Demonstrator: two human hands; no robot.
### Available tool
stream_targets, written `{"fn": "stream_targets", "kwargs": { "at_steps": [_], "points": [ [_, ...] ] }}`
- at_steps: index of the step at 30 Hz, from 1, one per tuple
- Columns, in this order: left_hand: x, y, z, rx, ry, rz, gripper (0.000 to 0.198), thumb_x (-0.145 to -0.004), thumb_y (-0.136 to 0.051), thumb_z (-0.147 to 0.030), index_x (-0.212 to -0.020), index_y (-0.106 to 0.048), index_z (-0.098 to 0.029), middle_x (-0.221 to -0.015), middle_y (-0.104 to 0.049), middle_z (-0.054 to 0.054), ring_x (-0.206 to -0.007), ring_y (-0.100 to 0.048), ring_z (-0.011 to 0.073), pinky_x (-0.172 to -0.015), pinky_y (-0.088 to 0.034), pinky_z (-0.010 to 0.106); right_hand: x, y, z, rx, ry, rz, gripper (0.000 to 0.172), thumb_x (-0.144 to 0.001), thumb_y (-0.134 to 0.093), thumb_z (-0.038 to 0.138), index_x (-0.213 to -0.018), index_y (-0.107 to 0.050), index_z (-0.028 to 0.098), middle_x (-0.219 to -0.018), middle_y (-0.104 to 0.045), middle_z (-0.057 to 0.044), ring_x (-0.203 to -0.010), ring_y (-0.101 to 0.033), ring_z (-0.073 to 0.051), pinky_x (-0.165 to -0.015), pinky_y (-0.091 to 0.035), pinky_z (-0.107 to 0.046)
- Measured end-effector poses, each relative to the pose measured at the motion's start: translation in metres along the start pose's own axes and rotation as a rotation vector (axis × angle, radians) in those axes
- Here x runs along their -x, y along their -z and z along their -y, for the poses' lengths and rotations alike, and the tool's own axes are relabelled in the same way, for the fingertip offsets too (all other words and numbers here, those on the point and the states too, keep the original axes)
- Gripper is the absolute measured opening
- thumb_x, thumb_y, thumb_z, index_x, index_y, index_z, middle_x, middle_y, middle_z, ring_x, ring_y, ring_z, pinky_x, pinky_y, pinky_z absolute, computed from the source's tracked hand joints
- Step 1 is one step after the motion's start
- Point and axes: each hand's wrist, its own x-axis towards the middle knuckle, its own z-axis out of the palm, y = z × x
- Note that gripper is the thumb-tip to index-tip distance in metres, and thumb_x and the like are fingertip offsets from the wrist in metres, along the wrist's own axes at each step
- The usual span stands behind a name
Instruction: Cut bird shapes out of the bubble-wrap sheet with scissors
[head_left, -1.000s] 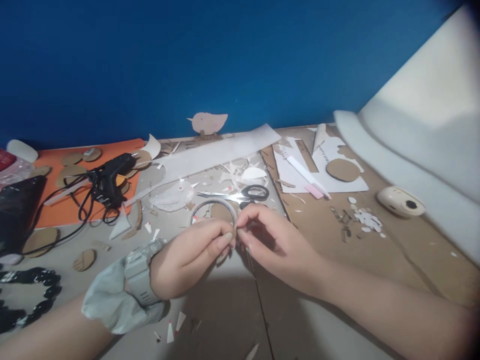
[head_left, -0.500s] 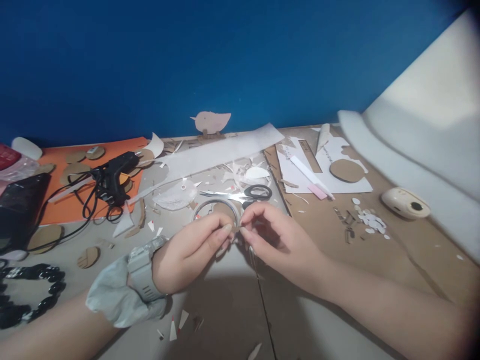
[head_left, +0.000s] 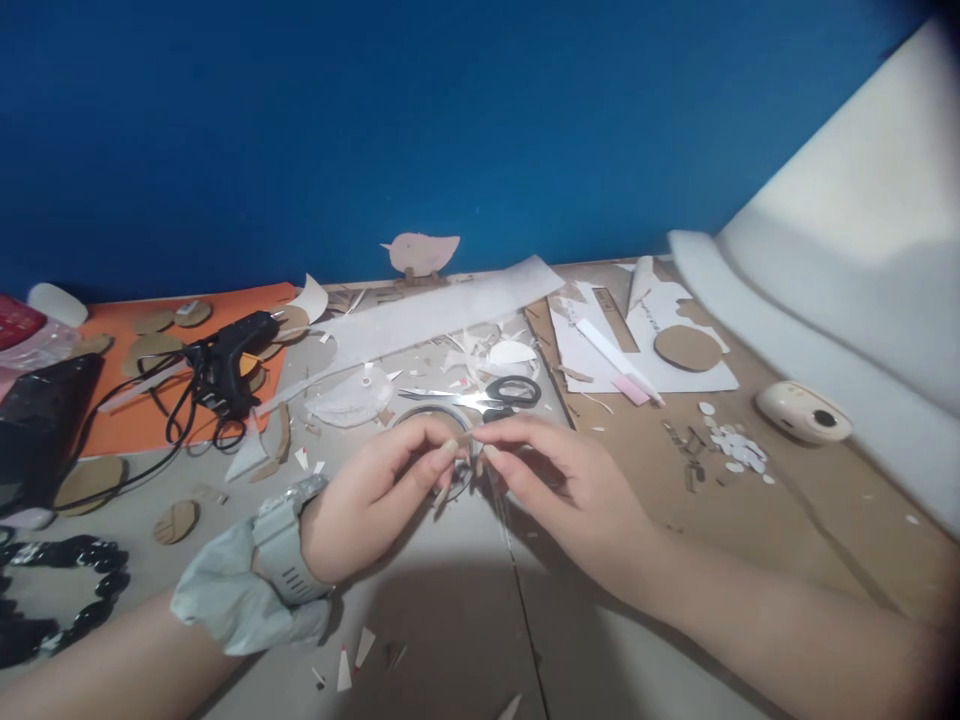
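Note:
Between my hands is a small brown cardboard piece (head_left: 466, 437), mostly covered by fingers. My left hand (head_left: 394, 470) is closed, pinching it between thumb and fingers. The fingertips of my right hand (head_left: 562, 485) close on its other end, the forefinger touching it and the thumb just below. A ring-shaped roll of tape (head_left: 427, 409) lies behind and beneath my fingers, partly hidden. Just beyond it are scissors (head_left: 514, 391) with black handles. A white bird-shaped cutout (head_left: 351, 398) lies to the left of the scissors.
A black glue gun (head_left: 229, 365) with its cord rests on an orange sheet (head_left: 112, 420). A pink bird cutout (head_left: 424, 254) stands by the blue wall. To the right are a cardboard disc (head_left: 688, 348), white paper dots (head_left: 739, 447) and a cream device (head_left: 802, 412). Paper scraps are scattered about.
My right forefinger and thumb have parted slightly, and the right hand has lowered a little. More of the small cardboard piece shows between my fingertips. The view has tilted slightly.

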Motion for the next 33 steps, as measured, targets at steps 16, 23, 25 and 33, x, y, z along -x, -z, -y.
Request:
{"fn": "stream_targets", "kwargs": {
  "at_steps": [16,23,25,33],
  "points": [
    [-0.001,0.001,-0.002,-0.070,0.021,-0.031,0.020,-0.092,-0.039,-0.025,-0.077,-0.050,-0.017,-0.067,-0.052,-0.003,-0.064,-0.052,0.0092,-0.064,-0.040,0.022,-0.002,-0.004,-0.002,-0.587,-0.253,0.152,0.019,-0.086,-0.050,0.027,-0.102,-0.059,0.021,-0.078,-0.060,0.001,-0.061,-0.056,-0.008,-0.057,-0.049,-0.023],
    [-0.001,0.001,0.000,-0.089,0.054,-0.120,0.022,-0.092,-0.038,-0.027,-0.077,-0.050,-0.017,-0.066,-0.052,-0.003,-0.062,-0.050,0.0098,-0.064,-0.040,0.023,-0.010,-0.004,-0.009,-1.089,-0.391,0.308,0.025,-0.088,-0.045,0.023,-0.107,-0.059,0.018,-0.075,-0.057,0.000,-0.064,-0.053,-0.010,-0.063,-0.048,-0.028],
    [-0.002,0.001,0.000,-0.050,0.056,-0.130,0.021,-0.091,-0.039,-0.027,-0.078,-0.051,-0.016,-0.066,-0.052,-0.003,-0.062,-0.051,0.0096,-0.064,-0.040,0.023,-0.012,-0.004,-0.010,-1.191,-0.447,0.333,0.027,-0.088,-0.042,0.023,-0.109,-0.058,0.018,-0.074,-0.056,0.000,-0.063,-0.052,-0.011,-0.063,-0.047,-0.029],
    [-0.002,0.002,-0.003,0.050,0.027,-0.138,0.020,-0.090,-0.042,-0.025,-0.076,-0.055,-0.016,-0.067,-0.059,-0.003,-0.063,-0.055,0.0075,-0.064,-0.042,0.018,-0.008,-0.008,-0.010,-1.004,-0.399,0.224,0.019,-0.086,-0.051,0.028,-0.105,-0.053,0.026,-0.072,-0.050,0.004,-0.063,-0.051,-0.009,-0.061,-0.045,-0.027]
  ]
}}
